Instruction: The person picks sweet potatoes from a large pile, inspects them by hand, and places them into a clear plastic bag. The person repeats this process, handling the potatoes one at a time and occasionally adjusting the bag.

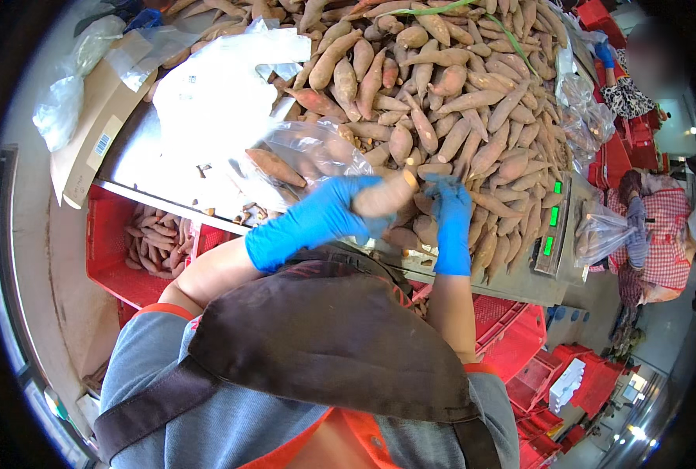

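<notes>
My left hand [318, 217], in a blue glove, grips a sweet potato [383, 196] whose cut end shows pale yellow flesh. A small cut piece [410, 161] appears just beyond that end. Close to the right of it is my right hand [450, 220], also gloved in blue, its fingers curled; whether it holds a tool is hidden. Both hands are over the near edge of a large heap of sweet potatoes [453, 135]. A clear plastic bag [318, 146] with sweet potatoes in it lies beyond my left hand, beside a single reddish sweet potato [274, 167].
White plastic bags [213, 88] cover the table's left side, near a cardboard box [90, 126]. Trimmed ends [248, 214] lie by the edge. Red crates [107, 258] stand below. At right are a scale with green displays [553, 217] and a person in checked clothing [665, 234] with a filled bag.
</notes>
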The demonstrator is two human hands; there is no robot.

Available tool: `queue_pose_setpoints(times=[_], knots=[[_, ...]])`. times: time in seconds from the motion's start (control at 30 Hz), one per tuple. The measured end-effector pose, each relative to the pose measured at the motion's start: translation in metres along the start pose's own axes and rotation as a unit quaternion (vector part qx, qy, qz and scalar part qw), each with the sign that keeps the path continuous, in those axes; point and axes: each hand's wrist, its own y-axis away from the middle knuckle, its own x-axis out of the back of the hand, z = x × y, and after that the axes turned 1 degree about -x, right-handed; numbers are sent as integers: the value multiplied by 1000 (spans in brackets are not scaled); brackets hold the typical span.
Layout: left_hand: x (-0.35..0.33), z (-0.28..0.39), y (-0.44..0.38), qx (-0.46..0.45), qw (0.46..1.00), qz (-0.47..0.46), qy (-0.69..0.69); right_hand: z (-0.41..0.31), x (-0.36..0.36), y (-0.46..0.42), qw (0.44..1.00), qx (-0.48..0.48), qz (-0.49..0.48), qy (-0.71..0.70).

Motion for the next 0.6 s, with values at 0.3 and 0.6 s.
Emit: queue_pose_setpoints(times=[0.3, 0.6], knots=[[-3, -23, -2, 47, 992, 0, 121, -13, -46, -66, 870, 283, 101, 390], [11, -21, 2, -16, 975, 78, 207, -36, -42, -47, 957, 224, -39, 179]])
